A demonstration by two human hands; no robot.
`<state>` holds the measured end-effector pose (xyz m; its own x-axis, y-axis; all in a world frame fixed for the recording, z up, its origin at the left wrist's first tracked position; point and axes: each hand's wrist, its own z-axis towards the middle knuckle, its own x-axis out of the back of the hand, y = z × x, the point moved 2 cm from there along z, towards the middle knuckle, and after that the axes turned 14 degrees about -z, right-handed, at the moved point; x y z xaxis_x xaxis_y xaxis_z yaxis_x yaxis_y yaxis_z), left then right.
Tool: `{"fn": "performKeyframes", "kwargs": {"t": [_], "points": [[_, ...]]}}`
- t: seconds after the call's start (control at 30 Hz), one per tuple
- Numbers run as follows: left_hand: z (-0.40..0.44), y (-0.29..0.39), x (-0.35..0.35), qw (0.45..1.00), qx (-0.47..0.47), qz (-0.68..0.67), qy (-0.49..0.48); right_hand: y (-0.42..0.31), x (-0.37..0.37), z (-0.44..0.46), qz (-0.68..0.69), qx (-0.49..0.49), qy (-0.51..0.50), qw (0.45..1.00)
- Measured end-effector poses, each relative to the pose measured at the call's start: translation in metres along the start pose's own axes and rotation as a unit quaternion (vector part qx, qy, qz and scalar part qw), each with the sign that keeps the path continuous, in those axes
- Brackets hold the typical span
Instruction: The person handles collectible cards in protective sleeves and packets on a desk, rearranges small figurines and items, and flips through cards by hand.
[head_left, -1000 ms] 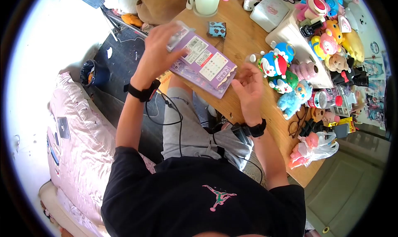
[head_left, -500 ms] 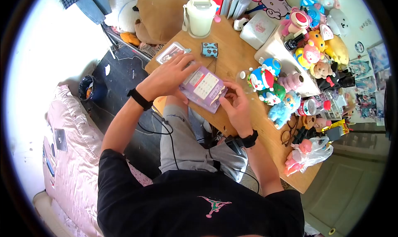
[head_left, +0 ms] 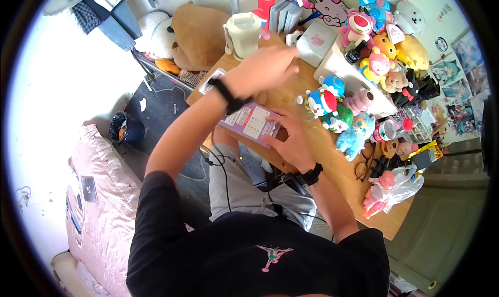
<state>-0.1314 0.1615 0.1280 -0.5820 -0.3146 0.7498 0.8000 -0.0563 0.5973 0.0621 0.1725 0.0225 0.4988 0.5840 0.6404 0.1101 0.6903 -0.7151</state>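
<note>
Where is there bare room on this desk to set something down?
A bare strip of wooden desk runs between the right forearm and the eyeglasses; a smaller patch lies between the purple package and nearest Doraemon figure. It's crowded around the blue plush toy and plastic bag.

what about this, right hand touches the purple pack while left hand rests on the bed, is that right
The left hand is over the desk, not on the bed, as the head view shows; the right hand does touch the purple pack.
</note>
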Motion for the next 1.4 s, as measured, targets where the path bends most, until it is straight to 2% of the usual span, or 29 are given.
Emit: {"fn": "performKeyframes", "kwargs": {"t": [0.03,0.1,0.17,0.2,0.27,0.33,0.4,0.47,0.53,0.63,0.8,0.87,1.07,1.13,1.27,1.33,1.4], "points": [[0.029,-0.014,-0.01,0.999,0.036,-0.013,-0.02,0.0,0.002,0.001,0.002,-0.006,-0.004,1.0],[0.078,-0.052,-0.031,0.998,0.013,0.052,-0.039,0.004,0.002,0.0,0.023,-0.01,0.001,1.0],[0.114,-0.088,-0.052,0.993,0.101,0.066,-0.014,0.007,0.001,-0.001,0.043,-0.009,0.008,0.999],[0.123,-0.111,-0.063,0.997,0.058,0.012,0.042,0.009,0.001,-0.002,0.042,-0.013,0.015,0.999],[0.131,-0.114,-0.06,0.996,0.067,-0.034,0.042,0.011,0.0,-0.002,0.046,-0.004,0.011,0.999],[0.136,-0.117,-0.067,0.98,0.179,-0.05,0.073,0.012,-0.001,-0.003,0.057,-0.016,0.014,0.998],[0.136,-0.132,-0.073,0.984,0.158,-0.019,0.079,0.012,-0.001,-0.003,0.058,-0.019,0.0,0.998],[0.134,-0.146,-0.076,0.988,0.044,0.01,0.147,0.011,-0.001,-0.003,0.07,-0.022,0.006,0.997],[0.129,-0.143,-0.074,0.987,0.041,0.009,0.156,0.011,-0.001,-0.004,0.083,-0.027,0.012,0.996],[0.132,-0.136,-0.073,0.98,0.121,0.009,0.158,0.011,0.0,-0.004,0.079,-0.011,0.016,0.997],[0.127,-0.134,-0.074,0.976,0.097,-0.012,0.192,0.01,0.001,-0.005,0.101,-0.014,0.016,0.995],[0.115,-0.117,-0.062,0.97,0.139,-0.016,0.2,0.013,-0.002,-0.006,0.095,-0.007,0.025,0.995],[0.058,-0.077,-0.03,0.965,0.162,-0.05,0.199,0.014,-0.006,-0.005,0.094,-0.003,0.029,0.995],[0.034,-0.064,-0.026,0.982,0.065,-0.047,0.172,0.013,-0.004,-0.004,0.096,-0.003,0.03,0.995],[0.006,-0.047,-0.044,0.99,0.079,-0.04,0.114,0.014,-0.005,-0.004,0.105,-0.016,0.023,0.994],[0.005,-0.05,-0.062,0.994,0.019,-0.052,0.09,0.016,-0.007,-0.002,0.107,-0.012,0.021,0.994],[0.01,-0.052,-0.074,0.995,0.011,-0.063,0.077,0.017,-0.006,-0.002,0.108,-0.004,0.021,0.994]]}}
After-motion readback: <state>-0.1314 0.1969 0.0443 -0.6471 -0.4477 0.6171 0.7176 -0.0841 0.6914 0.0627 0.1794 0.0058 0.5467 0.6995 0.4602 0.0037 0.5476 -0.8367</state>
